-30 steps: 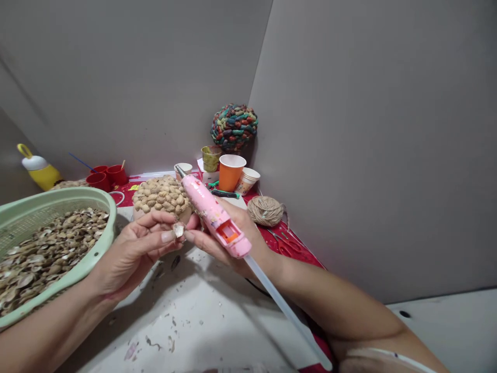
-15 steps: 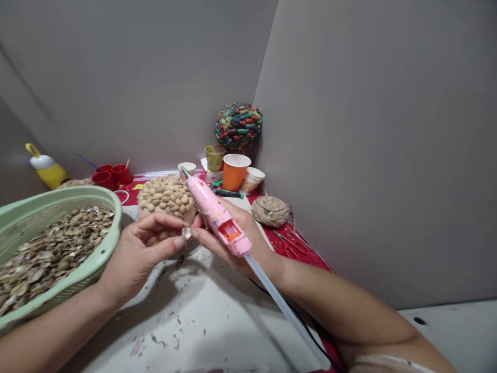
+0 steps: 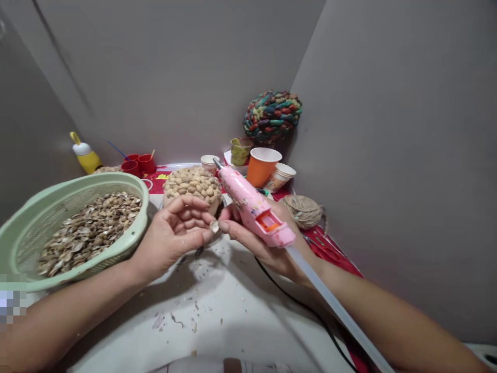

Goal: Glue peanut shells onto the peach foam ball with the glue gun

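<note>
Both hands are meeting just in front of the shell-covered dome (image 3: 193, 184). Left of this dome, the green basket (image 3: 23, 243) full of loose shells is sitting on the counter (image 3: 217, 316). Left hand (image 3: 174, 235) is curling, palm up, and pinching a small shell piece (image 3: 214, 226) between thumb and fingertips, right in front of the dome. Right hand (image 3: 267, 243) is gripping the pink glue gun (image 3: 254, 207), and its fingertip is touching the same shell piece. The gun nozzle is pointing up and away, close to the right side of the dome, and a clear glue stick is coming out of its back end. Further right of the dome, an orange cup (image 3: 263, 166) and a twine ball (image 3: 305, 211) are standing near the wall.
</note>
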A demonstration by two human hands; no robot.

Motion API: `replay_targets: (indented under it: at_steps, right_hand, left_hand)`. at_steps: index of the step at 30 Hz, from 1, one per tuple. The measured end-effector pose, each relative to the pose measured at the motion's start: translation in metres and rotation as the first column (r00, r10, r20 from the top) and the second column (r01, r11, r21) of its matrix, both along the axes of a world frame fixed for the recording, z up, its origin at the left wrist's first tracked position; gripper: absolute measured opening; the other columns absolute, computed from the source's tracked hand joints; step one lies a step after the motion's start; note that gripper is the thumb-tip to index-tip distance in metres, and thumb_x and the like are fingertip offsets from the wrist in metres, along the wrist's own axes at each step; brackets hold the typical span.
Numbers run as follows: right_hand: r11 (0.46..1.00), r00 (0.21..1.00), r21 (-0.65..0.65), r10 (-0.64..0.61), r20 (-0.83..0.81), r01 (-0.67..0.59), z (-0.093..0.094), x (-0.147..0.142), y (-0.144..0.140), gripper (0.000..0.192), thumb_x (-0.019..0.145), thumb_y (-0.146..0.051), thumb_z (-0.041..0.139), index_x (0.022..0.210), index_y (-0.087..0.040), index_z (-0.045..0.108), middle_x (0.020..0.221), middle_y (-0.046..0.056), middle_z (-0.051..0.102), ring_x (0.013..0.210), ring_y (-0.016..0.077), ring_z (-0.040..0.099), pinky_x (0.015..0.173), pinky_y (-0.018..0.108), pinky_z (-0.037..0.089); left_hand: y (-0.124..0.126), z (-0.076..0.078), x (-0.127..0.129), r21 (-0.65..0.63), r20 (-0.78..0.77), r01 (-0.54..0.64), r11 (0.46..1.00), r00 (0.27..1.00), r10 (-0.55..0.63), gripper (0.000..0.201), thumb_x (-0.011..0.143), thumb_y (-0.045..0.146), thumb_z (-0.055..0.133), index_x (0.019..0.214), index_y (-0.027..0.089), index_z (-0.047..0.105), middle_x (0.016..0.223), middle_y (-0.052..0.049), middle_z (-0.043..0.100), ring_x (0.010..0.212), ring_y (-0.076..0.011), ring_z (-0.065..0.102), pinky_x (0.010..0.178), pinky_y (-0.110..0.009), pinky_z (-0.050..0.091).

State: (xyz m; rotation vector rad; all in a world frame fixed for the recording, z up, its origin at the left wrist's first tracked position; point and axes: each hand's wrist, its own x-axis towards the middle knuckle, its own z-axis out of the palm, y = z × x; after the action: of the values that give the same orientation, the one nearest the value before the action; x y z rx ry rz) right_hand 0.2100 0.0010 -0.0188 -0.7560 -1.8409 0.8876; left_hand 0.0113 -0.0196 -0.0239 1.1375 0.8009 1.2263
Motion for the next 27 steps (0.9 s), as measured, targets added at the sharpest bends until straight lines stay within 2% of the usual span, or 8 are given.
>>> replay_targets:
  at_steps: [6, 10, 14, 18, 27]
  right_hand:
    - [0.966, 0.985, -0.205, 0.136, -0.103, -0.155, 0.005, 0.003, 0.007, 0.025, 0.087, -0.038, 0.08, 0.082, -0.017, 0.067, 0.07, -0.003, 0.059, 0.06, 0.0095, 0.049, 0.06, 0.023, 0.046]
    - [0.894, 0.953, -0.342, 0.237, -0.187, -0.29, 0.004, 0.003, 0.01, 0.03, 0.086, -0.042, 0.08, 0.08, -0.016, 0.066, 0.069, -0.004, 0.057, 0.06, 0.0085, 0.046, 0.054, 0.021, 0.039]
    - [0.817, 0.925, -0.449, 0.255, -0.281, -0.362, 0.0, 0.0, 0.011, 0.034, 0.083, -0.045, 0.082, 0.08, -0.017, 0.064, 0.069, -0.004, 0.056, 0.058, 0.0075, 0.044, 0.051, 0.019, 0.033]
    - [0.801, 0.904, -0.446, 0.266, -0.336, -0.401, -0.003, -0.002, 0.012, 0.033, 0.083, -0.044, 0.083, 0.079, -0.016, 0.065, 0.068, -0.004, 0.057, 0.058, 0.0071, 0.044, 0.053, 0.019, 0.035]
    - [0.802, 0.91, -0.448, 0.274, -0.311, -0.395, -0.003, -0.001, 0.012, 0.034, 0.083, -0.046, 0.082, 0.081, -0.017, 0.064, 0.071, -0.003, 0.058, 0.059, 0.0078, 0.045, 0.052, 0.02, 0.034]
  left_hand:
    - [0.006, 0.002, -0.002, -0.046, 0.043, 0.068, 0.997, 0.997, -0.066, 0.037, 0.072, 0.012, 0.089, 0.101, 0.022, 0.069, 0.084, 0.002, 0.075, 0.076, -0.0102, 0.07, 0.074, -0.019, 0.059]
    - [0.006, 0.003, -0.003, -0.086, 0.067, 0.09, 0.992, 0.994, -0.085, 0.037, 0.07, 0.013, 0.09, 0.099, 0.021, 0.068, 0.082, 0.0, 0.075, 0.073, -0.0117, 0.071, 0.073, -0.02, 0.059]
    - [0.005, 0.003, -0.004, -0.111, 0.08, 0.107, 0.988, 0.992, -0.099, 0.038, 0.069, 0.016, 0.091, 0.099, 0.02, 0.068, 0.082, -0.001, 0.075, 0.073, -0.0133, 0.071, 0.071, -0.021, 0.059]
    - [0.005, 0.005, -0.002, -0.106, 0.1, 0.108, 0.988, 0.99, -0.097, 0.037, 0.068, 0.014, 0.091, 0.097, 0.02, 0.069, 0.082, 0.0, 0.074, 0.071, -0.0111, 0.069, 0.071, -0.019, 0.058]
    - [0.002, 0.005, -0.002, -0.115, 0.1, 0.117, 0.986, 0.989, -0.106, 0.036, 0.068, 0.017, 0.091, 0.096, 0.021, 0.069, 0.081, 0.0, 0.073, 0.071, -0.0125, 0.07, 0.072, -0.022, 0.058]
